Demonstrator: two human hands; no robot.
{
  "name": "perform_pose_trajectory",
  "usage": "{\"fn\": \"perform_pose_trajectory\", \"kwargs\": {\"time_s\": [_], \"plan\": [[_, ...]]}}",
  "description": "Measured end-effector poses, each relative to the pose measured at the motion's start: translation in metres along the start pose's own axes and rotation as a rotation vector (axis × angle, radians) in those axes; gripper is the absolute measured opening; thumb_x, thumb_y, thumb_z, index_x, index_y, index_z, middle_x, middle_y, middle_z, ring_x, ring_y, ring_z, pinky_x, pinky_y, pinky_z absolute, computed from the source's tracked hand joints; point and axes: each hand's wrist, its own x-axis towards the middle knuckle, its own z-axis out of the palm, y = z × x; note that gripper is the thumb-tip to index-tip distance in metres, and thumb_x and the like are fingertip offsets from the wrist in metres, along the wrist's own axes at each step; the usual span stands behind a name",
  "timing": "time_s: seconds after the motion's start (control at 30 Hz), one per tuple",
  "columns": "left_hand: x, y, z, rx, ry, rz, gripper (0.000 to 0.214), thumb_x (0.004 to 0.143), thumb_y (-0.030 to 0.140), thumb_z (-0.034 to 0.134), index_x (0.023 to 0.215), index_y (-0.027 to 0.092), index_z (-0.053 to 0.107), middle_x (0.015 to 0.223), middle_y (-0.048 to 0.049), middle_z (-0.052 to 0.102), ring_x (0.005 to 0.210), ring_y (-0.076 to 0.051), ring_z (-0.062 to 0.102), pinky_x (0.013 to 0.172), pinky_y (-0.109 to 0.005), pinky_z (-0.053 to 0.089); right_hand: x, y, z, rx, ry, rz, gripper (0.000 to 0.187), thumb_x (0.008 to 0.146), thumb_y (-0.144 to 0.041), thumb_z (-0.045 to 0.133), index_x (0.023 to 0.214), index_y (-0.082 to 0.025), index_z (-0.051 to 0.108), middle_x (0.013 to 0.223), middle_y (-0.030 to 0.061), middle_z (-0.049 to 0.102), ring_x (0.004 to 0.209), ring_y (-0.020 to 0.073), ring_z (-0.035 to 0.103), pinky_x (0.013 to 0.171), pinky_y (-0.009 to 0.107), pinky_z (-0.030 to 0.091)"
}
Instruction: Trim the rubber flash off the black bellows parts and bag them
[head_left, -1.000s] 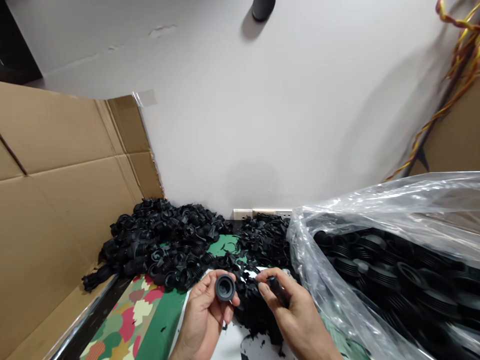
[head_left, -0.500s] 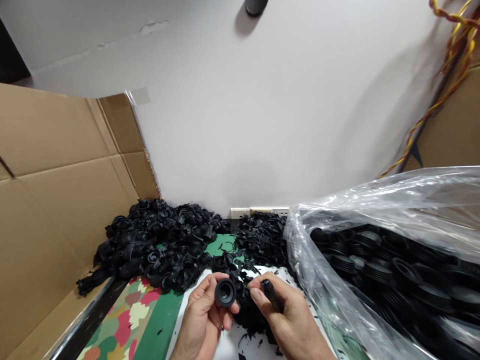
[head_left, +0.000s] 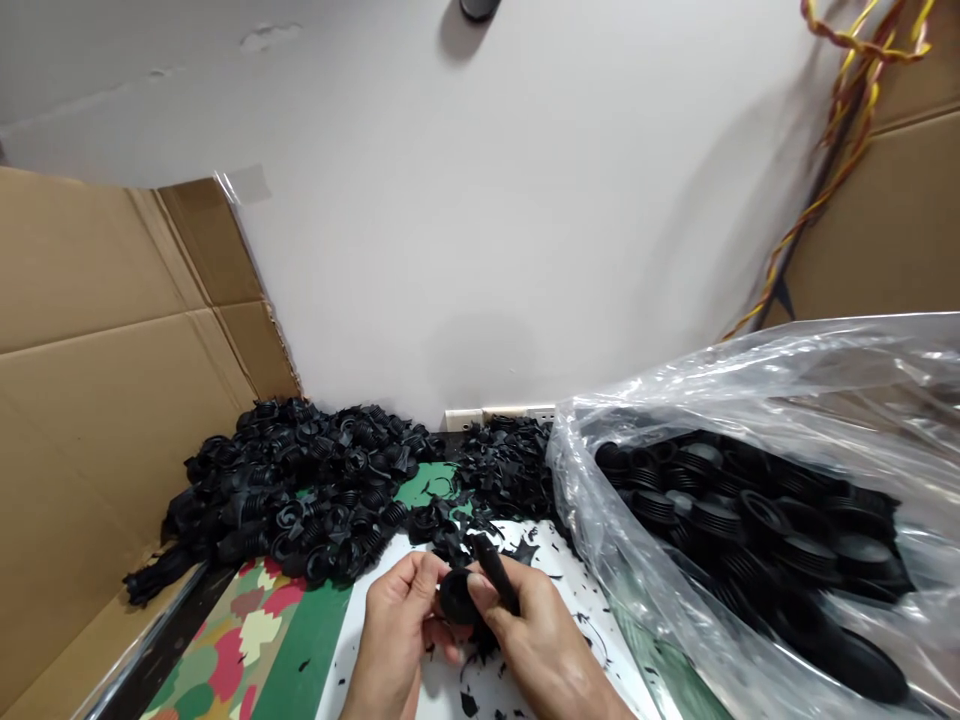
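My left hand [head_left: 397, 620] is closed around a round black rubber part [head_left: 454, 596], held low in the middle of the head view. My right hand [head_left: 529, 640] is closed on a thin black tool [head_left: 495, 572], whose tip sits against the part's rim. Both hands meet over a white sheet [head_left: 559, 570] strewn with black rubber trimmings [head_left: 480, 660]. A heap of black ribbed rubber parts [head_left: 300, 490] lies just beyond the left hand. A smaller heap of black scraps [head_left: 502, 465] lies behind the hands.
A clear plastic bag [head_left: 750, 400] full of black rubber parts [head_left: 735, 520] fills the right side. Cardboard [head_left: 97, 350] walls off the left. A camouflage-patterned green mat [head_left: 247, 650] covers the table. Twisted red-yellow wires [head_left: 832, 110] hang at the upper right before a white wall [head_left: 487, 220].
The right hand has brought the tool leftward onto the rubber part, which now faces away from the camera. The view has shifted, so everything sits further left.
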Motion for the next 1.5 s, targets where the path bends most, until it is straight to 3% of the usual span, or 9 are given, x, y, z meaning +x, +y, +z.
{"fn": "perform_pose_trajectory", "kwargs": {"time_s": [0.2, 0.43, 0.6, 0.7, 0.97, 1.03, 1.2, 1.3, 1.5], "plan": [[-0.001, 0.004, -0.002, 0.161, -0.008, 0.065, 0.026, 0.062, 0.035, 0.078, 0.071, 0.012, 0.069, 0.051, 0.0013, 0.059, 0.041, -0.008, 0.052, 0.039, -0.016, 0.039, 0.007, 0.013, -0.002, 0.089, 0.121, 0.053, 0.029, 0.075, -0.042, 0.056, 0.06, -0.017, 0.058, 0.048, -0.0028, 0.049, 0.048, 0.0137, 0.045, 0.049, 0.025, 0.035], [-0.002, -0.003, 0.001, 0.166, 0.111, 0.209, 0.024, 0.057, 0.031, 0.081, 0.064, 0.016, 0.063, 0.051, 0.0036, 0.058, 0.04, -0.007, 0.048, 0.038, -0.016, 0.038, 0.018, 0.041, 0.001, 0.295, 0.155, 0.136, 0.047, 0.059, -0.056, 0.068, 0.084, -0.016, 0.067, 0.039, -0.008, 0.037, 0.036, 0.0119, 0.037, 0.04, 0.026, 0.03], [-0.003, -0.002, -0.002, 0.367, 0.088, 0.36, 0.013, 0.066, 0.025, 0.074, 0.064, 0.02, 0.063, 0.06, 0.0019, 0.058, 0.054, -0.013, 0.051, 0.049, -0.02, 0.042, 0.017, 0.045, 0.007, 0.504, 0.186, 0.242, 0.057, 0.053, -0.056, 0.072, 0.093, -0.015, 0.064, 0.037, -0.0152, 0.02, 0.031, 0.0052, 0.018, 0.039, 0.023, 0.021], [-0.006, 0.001, -0.001, 0.515, 0.06, 0.511, 0.01, 0.069, 0.018, 0.072, 0.061, 0.022, 0.067, 0.069, -0.0008, 0.06, 0.065, -0.016, 0.052, 0.057, -0.021, 0.04, 0.015, 0.042, 0.008, 0.604, 0.19, 0.272, 0.059, 0.048, -0.053, 0.076, 0.09, -0.014, 0.063, 0.037, -0.0167, 0.02, 0.032, 0.002, 0.01, 0.038, 0.022, 0.016], [-0.01, 0.003, -0.007, 0.698, -0.007, 0.643, 0.013, 0.07, 0.015, 0.071, 0.075, 0.026, 0.077, 0.073, -0.0074, 0.068, 0.069, -0.021, 0.056, 0.069, -0.028, 0.04, 0.016, 0.046, 0.01, 0.742, 0.24, 0.313, 0.05, 0.046, -0.044, 0.08, 0.082, -0.014, 0.063, 0.034, -0.0181, 0.018, 0.032, 0.0003, 0.003, 0.036, 0.021, 0.005], [-0.008, 0.001, -0.008, 0.783, -0.012, 0.793, 0.016, 0.072, 0.013, 0.069, 0.08, 0.024, 0.076, 0.073, -0.0082, 0.07, 0.066, -0.021, 0.057, 0.066, -0.029, 0.04, 0.017, 0.047, 0.01, 0.751, 0.254, 0.319, 0.051, 0.044, -0.043, 0.081, 0.081, -0.013, 0.063, 0.033, -0.0184, 0.018, 0.031, -0.0003, 0.003, 0.036, 0.021, 0.003], [-0.006, 0.001, -0.005, 1.23, -0.062, 1.335, 0.027, 0.079, -0.001, 0.051, 0.087, 0.018, 0.068, 0.071, -0.0061, 0.067, 0.057, -0.016, 0.052, 0.055, -0.026, 0.039, 0.017, 0.043, 0.006, 0.768, 0.256, 0.329, 0.054, 0.041, -0.041, 0.085, 0.08, -0.011, 0.063, 0.032, -0.018, 0.022, 0.03, -0.0014, 0.006, 0.036, 0.019, 0.003], [-0.008, 0.003, -0.002, 1.346, -0.031, 1.344, 0.023, 0.08, 0.0, 0.049, 0.079, 0.017, 0.065, 0.067, -0.0047, 0.062, 0.054, -0.015, 0.049, 0.052, -0.025, 0.038, 0.016, 0.042, 0.004, 0.758, 0.259, 0.335, 0.052, 0.04, -0.039, 0.085, 0.079, -0.011, 0.064, 0.031, -0.0177, 0.022, 0.03, -0.001, 0.008, 0.035, 0.019, 0.004], [-0.013, 0.003, 0.003, 1.52, -0.023, 1.143, 0.023, 0.083, 0.004, 0.046, 0.076, 0.018, 0.062, 0.066, -0.0035, 0.061, 0.056, -0.019, 0.051, 0.054, -0.03, 0.039, 0.015, 0.044, 0.005, 0.698, 0.295, 0.332, 0.048, 0.042, -0.037, 0.082, 0.078, -0.012, 0.063, 0.029, -0.0167, 0.024, 0.03, 0.0002, 0.01, 0.036, 0.019, 0.007]]}}
